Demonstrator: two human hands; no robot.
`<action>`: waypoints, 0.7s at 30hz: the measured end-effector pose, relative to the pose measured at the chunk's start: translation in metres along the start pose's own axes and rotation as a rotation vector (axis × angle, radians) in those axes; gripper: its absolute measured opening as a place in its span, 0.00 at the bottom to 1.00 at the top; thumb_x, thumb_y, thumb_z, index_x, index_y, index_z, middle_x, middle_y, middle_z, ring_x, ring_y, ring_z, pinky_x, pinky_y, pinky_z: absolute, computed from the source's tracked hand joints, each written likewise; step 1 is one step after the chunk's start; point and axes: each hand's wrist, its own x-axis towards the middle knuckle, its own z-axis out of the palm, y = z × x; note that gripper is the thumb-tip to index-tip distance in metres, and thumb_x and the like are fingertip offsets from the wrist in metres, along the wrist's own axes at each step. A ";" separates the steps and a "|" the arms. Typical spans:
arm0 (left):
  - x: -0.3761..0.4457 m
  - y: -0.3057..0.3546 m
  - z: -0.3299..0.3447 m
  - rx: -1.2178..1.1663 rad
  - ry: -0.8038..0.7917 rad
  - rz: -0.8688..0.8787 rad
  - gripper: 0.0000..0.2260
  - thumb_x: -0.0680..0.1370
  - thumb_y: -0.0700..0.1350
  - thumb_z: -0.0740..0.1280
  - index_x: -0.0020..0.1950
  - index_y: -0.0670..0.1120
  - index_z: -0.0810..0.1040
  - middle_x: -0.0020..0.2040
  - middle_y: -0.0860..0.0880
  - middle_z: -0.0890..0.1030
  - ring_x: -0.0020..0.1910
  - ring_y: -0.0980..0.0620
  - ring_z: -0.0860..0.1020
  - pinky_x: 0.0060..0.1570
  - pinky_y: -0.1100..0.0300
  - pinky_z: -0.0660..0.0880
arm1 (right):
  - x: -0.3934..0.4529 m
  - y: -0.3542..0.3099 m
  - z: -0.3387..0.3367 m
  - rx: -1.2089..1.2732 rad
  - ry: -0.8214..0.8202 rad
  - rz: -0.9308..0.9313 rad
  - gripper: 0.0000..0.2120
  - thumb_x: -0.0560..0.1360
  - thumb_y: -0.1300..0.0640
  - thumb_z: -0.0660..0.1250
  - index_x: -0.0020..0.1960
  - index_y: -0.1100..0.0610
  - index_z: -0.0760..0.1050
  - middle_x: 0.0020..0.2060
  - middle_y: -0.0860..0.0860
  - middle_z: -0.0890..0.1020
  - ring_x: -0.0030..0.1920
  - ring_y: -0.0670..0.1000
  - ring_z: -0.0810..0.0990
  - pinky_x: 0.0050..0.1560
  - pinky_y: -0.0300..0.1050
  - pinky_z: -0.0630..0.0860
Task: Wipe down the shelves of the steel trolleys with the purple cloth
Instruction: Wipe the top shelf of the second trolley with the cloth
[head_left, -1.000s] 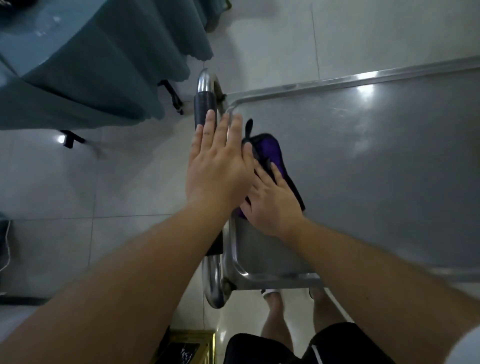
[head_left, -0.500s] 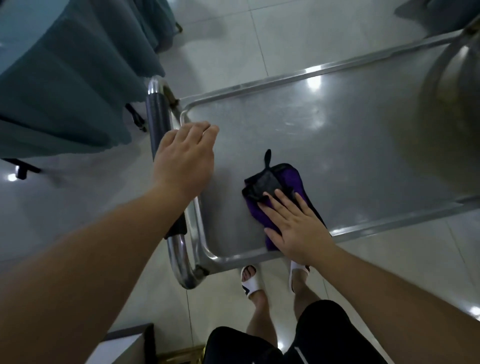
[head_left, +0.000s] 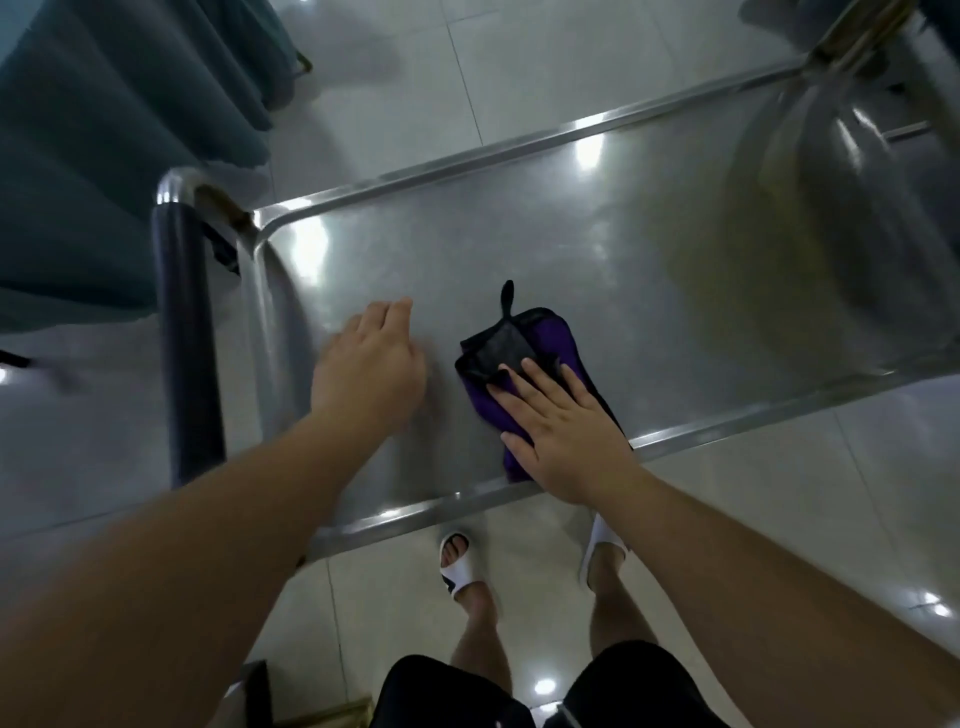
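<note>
The cloth (head_left: 524, 364) is pressed flat on the shelf (head_left: 597, 270) under the right hand (head_left: 566, 436), fingers straight; the left hand (head_left: 371, 364), loosely curled and blurred, holds nothing.

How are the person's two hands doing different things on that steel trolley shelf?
The right hand lies flat with straight, spread fingers, pressing the folded purple cloth onto the steel trolley shelf; the left hand holds nothing, its fingers loosely bent. The right is near the shelf's front rim, the left nearer the dark-sleeved handle. Both are bare and over the same shelf.
</note>
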 end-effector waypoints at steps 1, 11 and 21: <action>-0.001 0.016 0.006 -0.043 0.003 -0.029 0.25 0.86 0.47 0.59 0.82 0.44 0.64 0.78 0.42 0.69 0.75 0.38 0.69 0.72 0.43 0.66 | -0.004 0.013 -0.002 -0.001 0.009 0.003 0.29 0.85 0.38 0.45 0.84 0.44 0.47 0.83 0.44 0.50 0.83 0.47 0.41 0.82 0.58 0.43; 0.024 0.155 0.056 -0.288 0.083 -0.217 0.24 0.87 0.50 0.58 0.82 0.46 0.64 0.78 0.42 0.69 0.76 0.38 0.68 0.74 0.44 0.64 | -0.052 0.173 -0.029 -0.054 0.017 0.037 0.29 0.85 0.38 0.47 0.84 0.44 0.50 0.83 0.45 0.52 0.83 0.47 0.43 0.82 0.57 0.45; 0.040 0.201 0.092 -0.271 0.148 -0.297 0.27 0.87 0.52 0.56 0.85 0.47 0.58 0.86 0.45 0.57 0.85 0.45 0.54 0.81 0.46 0.53 | -0.084 0.290 -0.052 -0.079 0.018 0.055 0.29 0.84 0.37 0.45 0.83 0.45 0.53 0.82 0.45 0.55 0.83 0.47 0.46 0.82 0.58 0.47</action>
